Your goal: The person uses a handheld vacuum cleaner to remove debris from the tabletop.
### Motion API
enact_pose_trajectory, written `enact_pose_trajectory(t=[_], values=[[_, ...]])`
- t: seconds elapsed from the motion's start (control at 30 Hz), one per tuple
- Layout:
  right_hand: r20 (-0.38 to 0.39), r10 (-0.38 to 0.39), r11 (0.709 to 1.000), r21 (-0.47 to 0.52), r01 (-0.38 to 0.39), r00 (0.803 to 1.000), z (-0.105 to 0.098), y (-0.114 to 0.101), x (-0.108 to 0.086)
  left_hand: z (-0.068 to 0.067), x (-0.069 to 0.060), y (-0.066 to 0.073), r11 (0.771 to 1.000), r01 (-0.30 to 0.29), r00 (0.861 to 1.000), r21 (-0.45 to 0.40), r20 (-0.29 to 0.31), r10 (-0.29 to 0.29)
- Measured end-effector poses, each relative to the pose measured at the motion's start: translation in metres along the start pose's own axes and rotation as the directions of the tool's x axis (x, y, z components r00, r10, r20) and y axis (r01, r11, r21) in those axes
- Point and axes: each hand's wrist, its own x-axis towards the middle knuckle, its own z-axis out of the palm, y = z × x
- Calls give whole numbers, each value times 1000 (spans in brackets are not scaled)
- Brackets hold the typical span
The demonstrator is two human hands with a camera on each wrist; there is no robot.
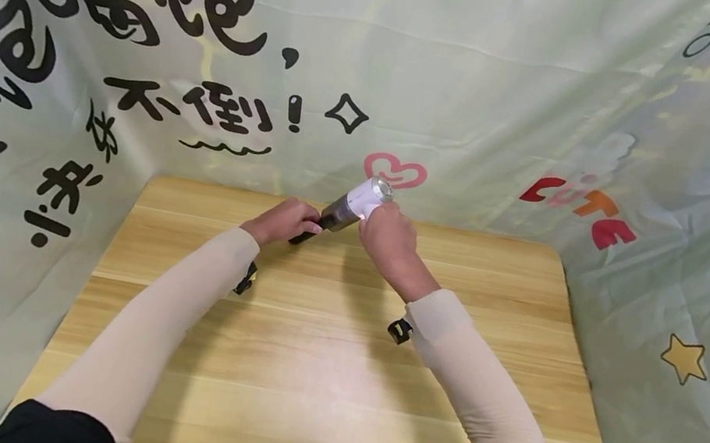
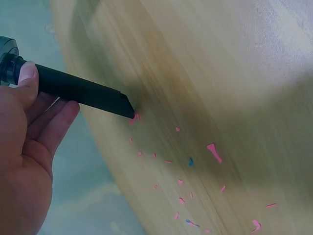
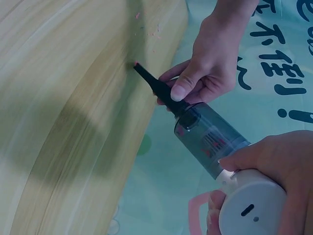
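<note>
A white handheld vacuum cleaner (image 1: 366, 197) with a dark see-through dust cup (image 3: 210, 137) is held near the table's far edge. My right hand (image 1: 388, 242) grips its white body. With thumb and fingers, my left hand (image 1: 283, 222) pinches the black crevice nozzle (image 2: 83, 90) close to the cup. The nozzle's slanted tip is at a few pink scraps (image 2: 136, 117) on the wood. More small pink and blue scraps, such as a larger pink piece (image 2: 214, 152), lie scattered beyond the tip. Some reddish bits show inside the cup in the right wrist view.
The wooden table (image 1: 314, 373) spans the space under both arms. A pale printed cloth (image 1: 464, 90) with black lettering hangs behind it and along both sides. Small black wrist devices, one on the right forearm (image 1: 400, 331), sit under the sleeves.
</note>
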Motion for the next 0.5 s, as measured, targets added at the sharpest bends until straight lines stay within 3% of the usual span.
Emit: enact_pose_trajectory(t=[0.27,0.5], values=[[-10,22,999,-26,-22,1000,4,-5,3,-7,3,-4,997,-8,1000,72,7,8],[-39,42,999,-23,-43,998,9,-13,8,-13,4,-10,997,-22,1000,72,12,21]])
